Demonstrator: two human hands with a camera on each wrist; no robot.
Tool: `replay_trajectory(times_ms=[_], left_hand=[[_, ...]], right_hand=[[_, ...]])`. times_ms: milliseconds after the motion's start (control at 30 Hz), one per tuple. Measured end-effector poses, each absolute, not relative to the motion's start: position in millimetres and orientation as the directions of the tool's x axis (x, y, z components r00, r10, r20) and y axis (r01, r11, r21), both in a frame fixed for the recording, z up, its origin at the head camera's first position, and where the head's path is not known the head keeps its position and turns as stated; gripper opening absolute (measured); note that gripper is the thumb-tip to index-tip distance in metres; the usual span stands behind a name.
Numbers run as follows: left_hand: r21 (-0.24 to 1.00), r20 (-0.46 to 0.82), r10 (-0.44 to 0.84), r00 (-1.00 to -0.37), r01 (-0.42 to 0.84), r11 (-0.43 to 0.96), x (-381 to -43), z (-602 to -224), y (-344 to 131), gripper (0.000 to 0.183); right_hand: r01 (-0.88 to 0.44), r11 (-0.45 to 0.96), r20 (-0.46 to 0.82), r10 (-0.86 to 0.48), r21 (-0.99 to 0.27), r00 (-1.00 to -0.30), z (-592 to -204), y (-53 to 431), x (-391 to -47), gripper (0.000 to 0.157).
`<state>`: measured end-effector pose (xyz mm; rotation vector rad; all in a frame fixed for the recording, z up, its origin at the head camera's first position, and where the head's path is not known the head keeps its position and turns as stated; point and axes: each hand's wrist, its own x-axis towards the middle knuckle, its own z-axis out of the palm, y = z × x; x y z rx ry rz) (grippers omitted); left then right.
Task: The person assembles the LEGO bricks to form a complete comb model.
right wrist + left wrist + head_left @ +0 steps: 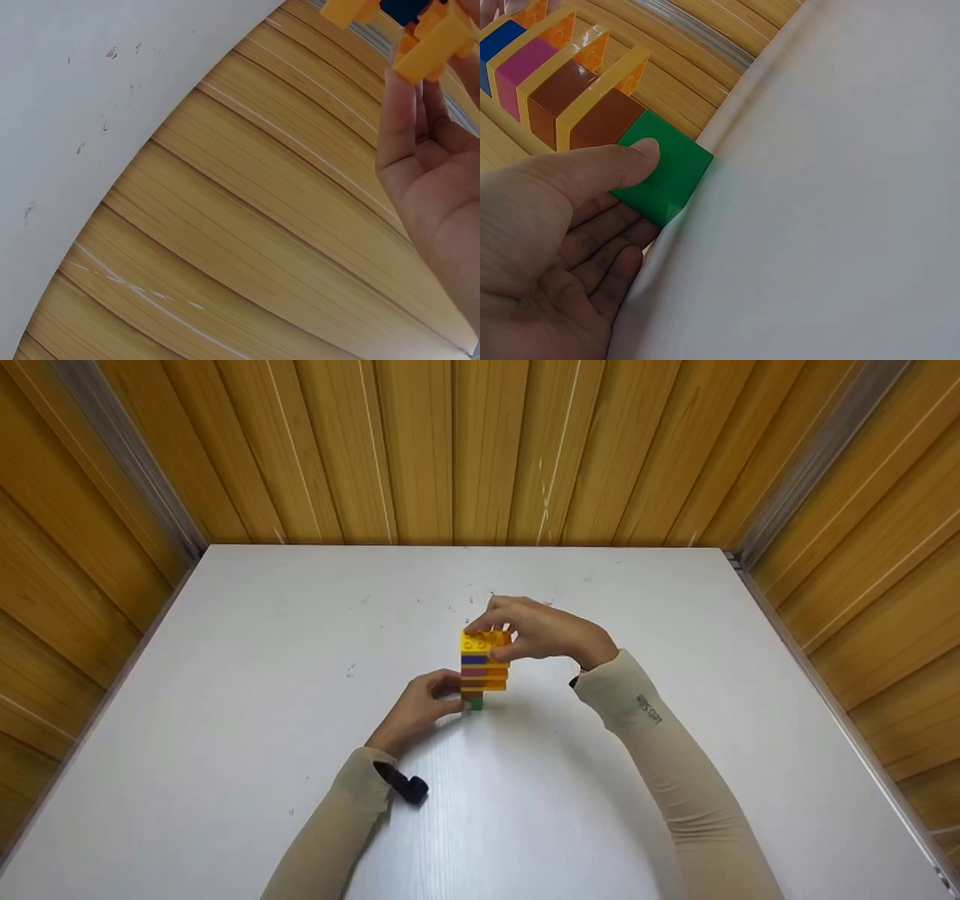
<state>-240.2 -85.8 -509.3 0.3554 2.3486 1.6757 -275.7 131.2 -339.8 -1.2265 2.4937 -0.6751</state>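
A tower of building bricks stands upright on the white table. Its green brick (pixel 675 169) is at the bottom, with brown bricks (pixel 604 116), a pink brick (pixel 521 71) and a blue brick (pixel 502 37) higher up. Thin yellow plates between them jut out to the right. My left hand (pixel 420 705) pinches the green base, thumb on its near face. At the top, my right hand (pixel 551 630) grips the studded yellow brick (pixel 472 640) between thumb and fingers. In the right wrist view, yellow pieces (pixel 435 49) show at the fingertips; the rest of the tower is cut off.
The white table (pixel 225 675) has scattered dark marks on its surface. Wood-patterned panels (pixel 420 450) rise behind it and on both sides. A black strap (pixel 405 784) is on the left wrist, over a beige sleeve.
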Motion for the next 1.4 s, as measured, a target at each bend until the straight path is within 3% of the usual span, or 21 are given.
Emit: replay_trajectory(times_ms=[667, 1100, 1400], left_hand=[[0.94, -0.074, 0.318, -0.945, 0.04, 0.338, -239.9, -505.7, -84.3, 0.039], [0.952, -0.029, 0.321, -0.947, 0.072, 0.297, -238.7, -504.6, -84.1, 0.04], [0.946, -0.04, 0.317, -0.948, 0.067, 0.318, -242.1, -502.4, -81.8, 0.038]], right_hand=[[-0.615, 0.459, 0.05, -0.775, -0.641, -0.63, -357.4, 138.6, -279.5, 0.042], [-0.641, 0.336, 0.225, -0.743, -0.69, -0.631, -376.9, 146.6, -281.0, 0.039], [-0.606, 0.31, 0.28, -0.674, -0.733, -0.684, -390.6, 151.4, -281.2, 0.036]])
